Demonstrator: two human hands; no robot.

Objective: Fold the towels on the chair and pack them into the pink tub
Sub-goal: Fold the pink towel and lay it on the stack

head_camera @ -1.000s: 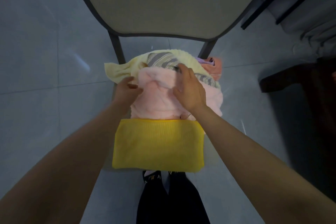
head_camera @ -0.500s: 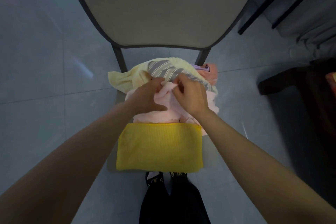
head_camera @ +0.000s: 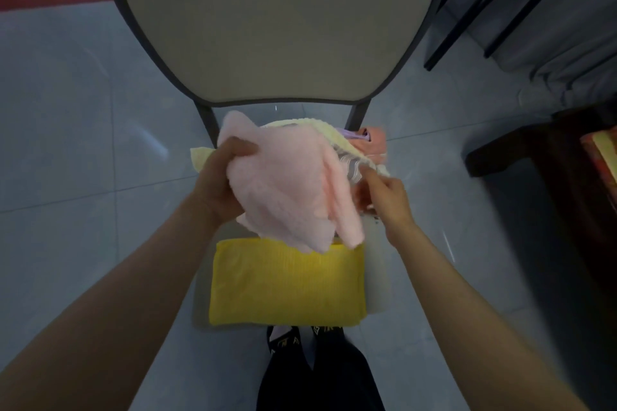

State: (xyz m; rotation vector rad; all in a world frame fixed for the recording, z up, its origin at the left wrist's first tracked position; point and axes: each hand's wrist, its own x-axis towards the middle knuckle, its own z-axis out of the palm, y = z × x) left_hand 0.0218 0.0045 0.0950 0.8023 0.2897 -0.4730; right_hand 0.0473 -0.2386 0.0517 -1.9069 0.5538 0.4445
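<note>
**A:** What has changed?

**B:** The fluffy pale pink towel [head_camera: 293, 190], which lay on the heap a second ago, is now lifted off it.

**A:** And nearest first?

**B:** A folded, ribbed bright yellow towel [head_camera: 287, 284] lies at the seat's front. Above it the left hand [head_camera: 227, 177] grips the pink towel's top corner. The right hand [head_camera: 384, 200], fingers curled, is at its other edge, and I cannot tell whether it has a hold. Behind is a heap of unfolded towels [head_camera: 347, 150], then the beige padded chair [head_camera: 277, 27] back.

**A:** Which step?

**B:** Probably opening the second towel to fold it. The right hand needs the matching corner next. The pink tub is out of view.
</note>
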